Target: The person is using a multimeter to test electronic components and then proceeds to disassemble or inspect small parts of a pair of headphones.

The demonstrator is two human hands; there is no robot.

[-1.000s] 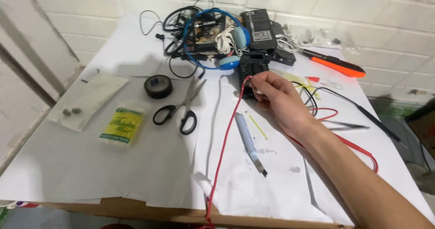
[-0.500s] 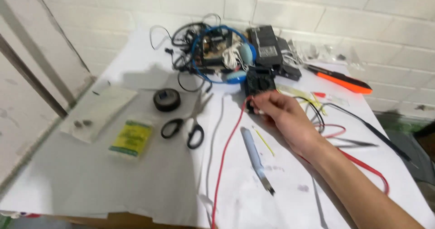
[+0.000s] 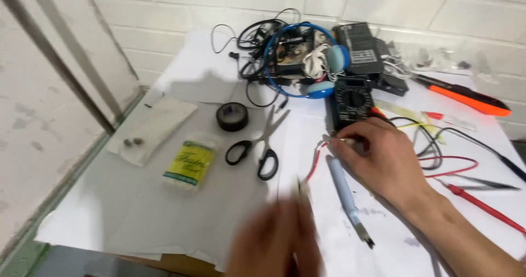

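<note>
- Since the earlier frames, a blurred left hand (image 3: pixel 276 238) is coming up into view at the near edge of the worktop (image 3: pixel 137 222), and the camera is sitting closer to the multimeter (image 3: pixel 352 103).
- That left hand is appearing to carry a thin dark rod, perhaps a probe, but motion blur is hiding it, so I cannot tell whether its fingers are spread or closed.
- Just in front of the multimeter, the right hand (image 3: pixel 378 156) is pinching the bare end of a red wire (image 3: pixel 314 166) between pressed-together fingertips.
- As a judgement, the work is looking early: the wire end is being held ready by the multimeter, while nothing is showing a lead touching it yet.
- Counting outward from the multimeter: one pair of scissors (image 3: pixel 257 145) is lying to its left, and one roll of black tape (image 3: pixel 232 116) beyond those.
- One pale blue soldering iron (image 3: pixel 346 192) is lying in front of it, just beside the right hand.
- One blue pair of headphones (image 3: pixel 323 63) is resting behind it among tangled cables.
- One orange knife (image 3: pixel 466 99) is lying to its right, and one yellow-green packet (image 3: pixel 189 164) far to its left.
</note>
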